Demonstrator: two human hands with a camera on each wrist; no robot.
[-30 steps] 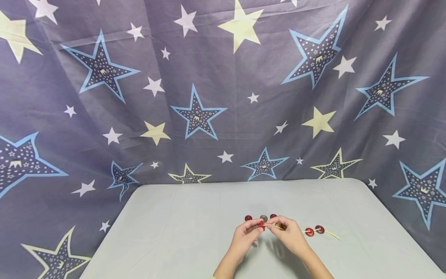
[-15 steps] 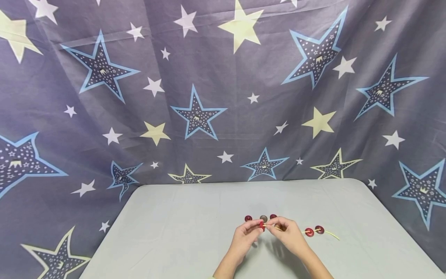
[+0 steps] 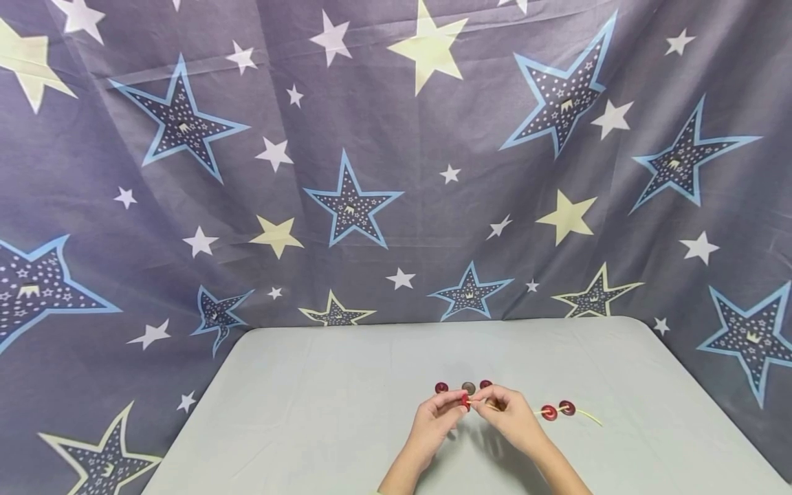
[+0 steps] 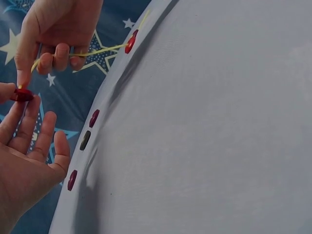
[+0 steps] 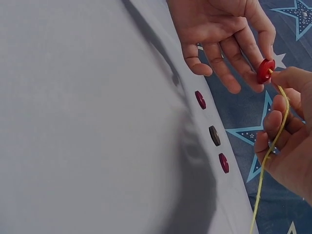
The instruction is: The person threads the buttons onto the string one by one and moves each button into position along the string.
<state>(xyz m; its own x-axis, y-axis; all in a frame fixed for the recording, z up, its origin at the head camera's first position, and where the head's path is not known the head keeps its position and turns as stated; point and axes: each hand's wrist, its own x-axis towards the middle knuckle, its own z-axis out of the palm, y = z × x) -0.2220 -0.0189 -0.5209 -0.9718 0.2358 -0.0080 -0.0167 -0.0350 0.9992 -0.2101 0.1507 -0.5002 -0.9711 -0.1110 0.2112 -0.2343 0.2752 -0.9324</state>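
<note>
My left hand [image 3: 434, 421] pinches a red button [image 5: 264, 72] between thumb and fingertips, above the table. Close against it, my right hand [image 3: 515, 421] pinches a yellow string [image 5: 263, 163] at the button's face. Whether the string's tip passes through a hole is hidden by the fingers. From the right hand the string runs right to the table, where a red button [image 3: 548, 412] and a dark red button [image 3: 567, 408] are threaded on it. Its loose end lies just beyond them.
Behind the hands, a dark red button [image 3: 441, 388], a grey-brown button [image 3: 468, 388] and another dark red button [image 3: 485, 384] lie in a row on the pale table [image 3: 322, 399]. A star-patterned cloth [image 3: 396, 172] hangs along the table's far edge.
</note>
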